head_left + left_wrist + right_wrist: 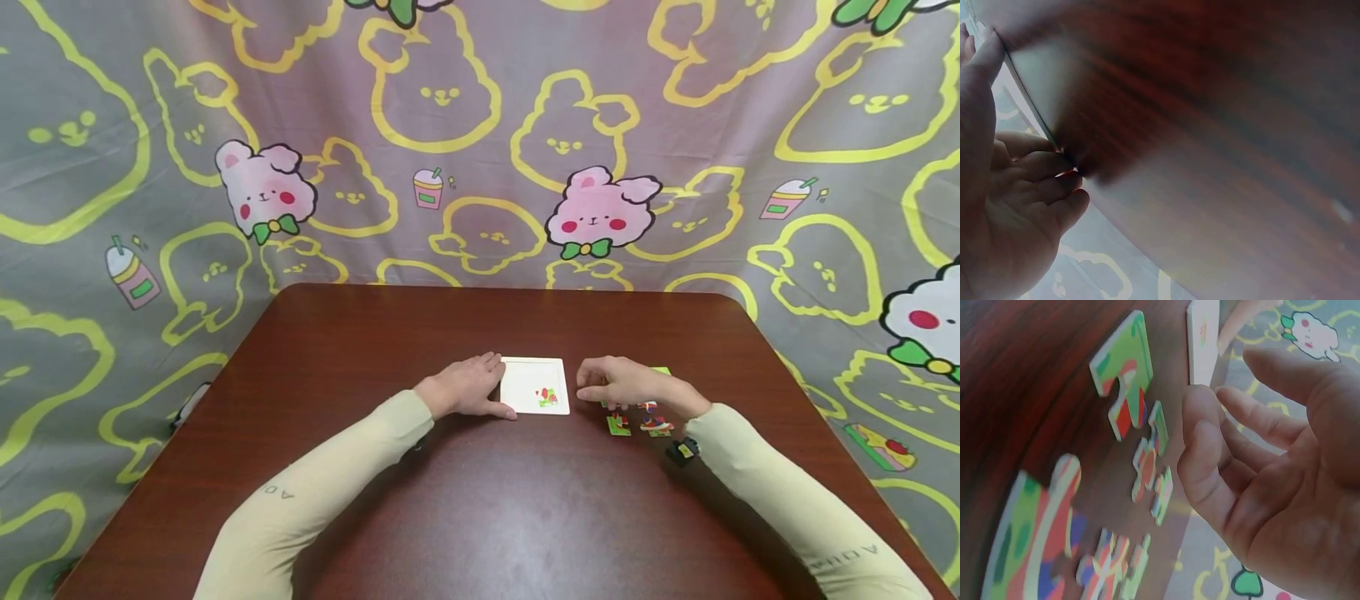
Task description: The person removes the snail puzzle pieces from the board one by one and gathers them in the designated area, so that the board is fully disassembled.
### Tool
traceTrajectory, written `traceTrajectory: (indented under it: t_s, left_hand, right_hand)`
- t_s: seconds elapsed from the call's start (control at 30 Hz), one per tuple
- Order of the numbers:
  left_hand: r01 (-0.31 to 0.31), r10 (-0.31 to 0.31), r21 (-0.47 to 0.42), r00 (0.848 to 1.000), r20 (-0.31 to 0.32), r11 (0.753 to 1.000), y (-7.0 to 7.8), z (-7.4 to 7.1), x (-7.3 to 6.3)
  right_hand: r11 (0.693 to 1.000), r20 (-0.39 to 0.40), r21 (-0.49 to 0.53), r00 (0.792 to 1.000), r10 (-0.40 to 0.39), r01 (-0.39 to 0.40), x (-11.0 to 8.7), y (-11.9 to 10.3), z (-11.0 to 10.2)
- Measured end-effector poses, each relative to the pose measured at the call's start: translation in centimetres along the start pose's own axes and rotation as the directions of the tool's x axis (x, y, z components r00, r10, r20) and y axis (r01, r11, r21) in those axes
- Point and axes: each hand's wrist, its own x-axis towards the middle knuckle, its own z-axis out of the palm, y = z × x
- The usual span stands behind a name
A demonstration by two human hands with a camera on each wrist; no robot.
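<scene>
A white puzzle tray (521, 383) lies on the table, one green-and-red jigsaw piece (548, 397) in its lower right corner. My left hand (468, 385) rests along the tray's left side, its fingers fairly straight and the thumb at the near corner. In the left wrist view the fingertips are right at the tray's edge (1030, 106). Above the loose jigsaw pieces (618, 425), right of the tray, is my right hand (624, 381). Its fingers (1200, 447) are loosely bent, with the thumb apart and nothing between them. It partly hides the pieces in the head view.
Several colourful jigsaw pieces (1047, 540) lie spread on the brown wooden table (480, 500) beneath and beside the right hand. Behind the table hangs a grey cloth (480, 167) with yellow outlines and pink cartoon animals.
</scene>
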Motion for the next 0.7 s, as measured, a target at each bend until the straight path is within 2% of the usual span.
traceTrajectory:
  t_s: [0.37, 0.7]
  left_hand:
    - [0.003, -0.003, -0.007, 1.000, -0.014, 1.000, 0.0, 0.1, 0.1]
    - [-0.004, 0.004, -0.002, 1.000, -0.021, 1.000, -0.1, 0.2, 0.2]
  right_hand:
    - [1.000, 0.000, -0.020, 1.000, -0.023, 0.023, 2.1, -1.1, 1.4]
    - [0.996, -0.018, -0.067, 0.998, -0.056, 0.055, 3.1, -1.9, 2.3]
